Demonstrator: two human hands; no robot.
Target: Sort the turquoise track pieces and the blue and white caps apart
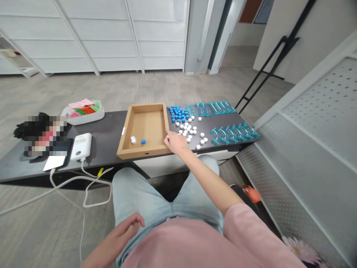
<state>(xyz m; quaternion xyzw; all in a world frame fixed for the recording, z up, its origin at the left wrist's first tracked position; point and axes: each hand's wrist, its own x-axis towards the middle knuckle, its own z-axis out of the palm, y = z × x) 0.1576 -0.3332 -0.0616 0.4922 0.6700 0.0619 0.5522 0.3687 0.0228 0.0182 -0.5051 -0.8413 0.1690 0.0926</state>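
Observation:
At the right wall of a shallow cardboard box (145,149), my right hand (177,142) is closed in a pinch, with a small white piece (167,137) at its fingertips. Inside the box lie a few white pieces (133,140) and one blue piece (143,142). Just beyond my right hand, many loose white pieces (186,127) are spread over the dark table, beside a cluster of blue pieces (177,113). My left hand (126,230) rests on my lap, loosely open and holding nothing.
Clear teal-ended parts stand in a back row (221,107) and a front row (234,134) on the table's right. Leftward are a white power bank (81,146) with cables, a phone-like dark device (67,149) and a white tray (86,118) of colourful packets. A perforated metal panel (315,126) stands right.

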